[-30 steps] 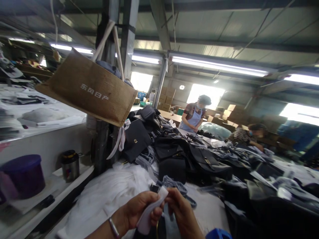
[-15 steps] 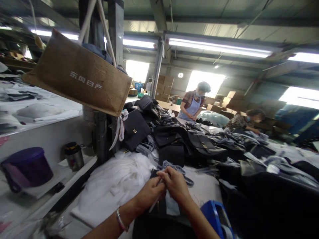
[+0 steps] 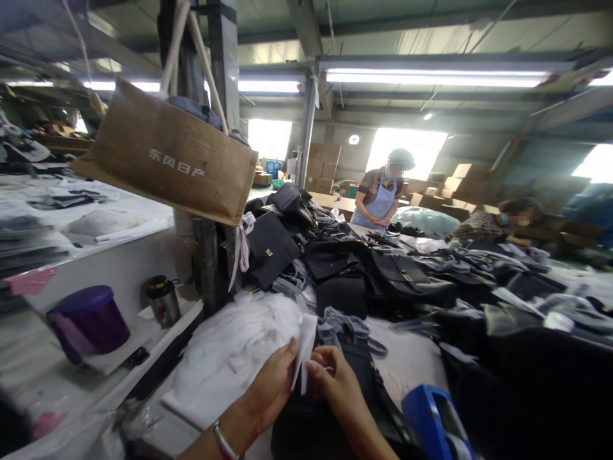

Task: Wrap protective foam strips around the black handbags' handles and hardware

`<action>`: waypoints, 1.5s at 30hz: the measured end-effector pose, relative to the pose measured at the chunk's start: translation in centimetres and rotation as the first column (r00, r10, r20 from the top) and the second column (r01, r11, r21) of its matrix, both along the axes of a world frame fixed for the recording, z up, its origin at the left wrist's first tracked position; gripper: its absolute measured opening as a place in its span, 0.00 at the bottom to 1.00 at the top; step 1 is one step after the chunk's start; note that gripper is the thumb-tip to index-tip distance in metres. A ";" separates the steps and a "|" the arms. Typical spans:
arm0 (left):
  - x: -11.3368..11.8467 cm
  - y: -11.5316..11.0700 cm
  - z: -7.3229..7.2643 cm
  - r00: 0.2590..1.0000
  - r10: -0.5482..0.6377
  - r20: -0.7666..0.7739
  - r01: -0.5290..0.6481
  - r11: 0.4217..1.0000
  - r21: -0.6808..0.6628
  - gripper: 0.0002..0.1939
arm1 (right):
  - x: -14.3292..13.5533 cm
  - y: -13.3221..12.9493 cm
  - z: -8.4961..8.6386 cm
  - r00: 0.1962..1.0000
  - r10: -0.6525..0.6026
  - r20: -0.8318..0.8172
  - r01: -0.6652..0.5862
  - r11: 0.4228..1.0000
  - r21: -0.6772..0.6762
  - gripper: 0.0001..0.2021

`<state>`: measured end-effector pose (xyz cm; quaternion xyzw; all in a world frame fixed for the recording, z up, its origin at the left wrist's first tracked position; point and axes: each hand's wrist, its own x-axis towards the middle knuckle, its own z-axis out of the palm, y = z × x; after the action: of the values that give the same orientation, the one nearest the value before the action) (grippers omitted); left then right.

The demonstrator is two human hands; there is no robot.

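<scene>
A folded white strip (image 3: pixel 306 342), perhaps foam sheet or paper, stands up between my hands. My left hand (image 3: pixel 272 391), wearing a bangle on the wrist, is closed on its left side with the thumb raised along it. At its right edge, my right hand (image 3: pixel 339 391) has its fingers curled in a pinch; a small pale bit shows at the fingertips, too small to name. Beneath both hands lies a black bag (image 3: pixel 299 425), partly covered by them. Grey wrapped straps (image 3: pixel 342 324) rest just beyond. A heap of white sheets (image 3: pixel 234 338) lies left of my hands.
A blue tape dispenser (image 3: pixel 433 415) sits at the right. Piled black bags (image 3: pixel 345 262) cover the table ahead. A brown tote (image 3: pixel 177 160) hangs on the post. A purple bucket (image 3: pixel 93 322) and a flask (image 3: pixel 163 303) stand left. Two co-workers (image 3: pixel 378 198) work across the table.
My hands, together over the bag before, have drawn slightly apart. The white strip now stands upright between them. The view has turned a little to the left.
</scene>
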<state>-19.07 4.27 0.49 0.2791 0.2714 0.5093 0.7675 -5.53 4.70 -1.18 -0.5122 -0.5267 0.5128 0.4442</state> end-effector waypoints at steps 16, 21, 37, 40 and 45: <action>0.5 -0.4 0.5 0.982 0.073 -0.174 -0.062 0.996 0.069 0.23 | -0.4 0.4 1.5 0.903 -0.057 0.427 -0.032 0.979 0.199 0.07; 0.8 0.7 -0.8 0.970 0.038 -0.242 -0.035 0.999 0.015 0.23 | -0.2 0.2 0.8 0.851 -0.112 0.512 -0.045 0.958 0.283 0.06; 1.5 0.2 -0.6 0.798 0.049 -0.600 0.020 0.994 0.107 0.27 | 1.7 0.5 2.4 0.924 -0.196 0.329 0.137 0.971 0.194 0.05; 1.3 0.6 -1.0 0.765 -0.072 -0.641 0.166 0.982 0.088 0.23 | 1.7 0.5 1.8 0.864 -0.276 0.421 0.217 0.959 0.184 0.11; 1.4 0.0 -0.9 0.686 -0.067 -0.725 0.207 0.973 0.106 0.19 | 4.9 -2.0 3.0 0.882 -0.091 0.462 0.027 0.989 0.143 0.11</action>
<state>-17.71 4.23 -0.45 0.5427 0.4799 0.3236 0.6086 -0.62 2.65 1.80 -0.6056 -0.6353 0.3245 0.3527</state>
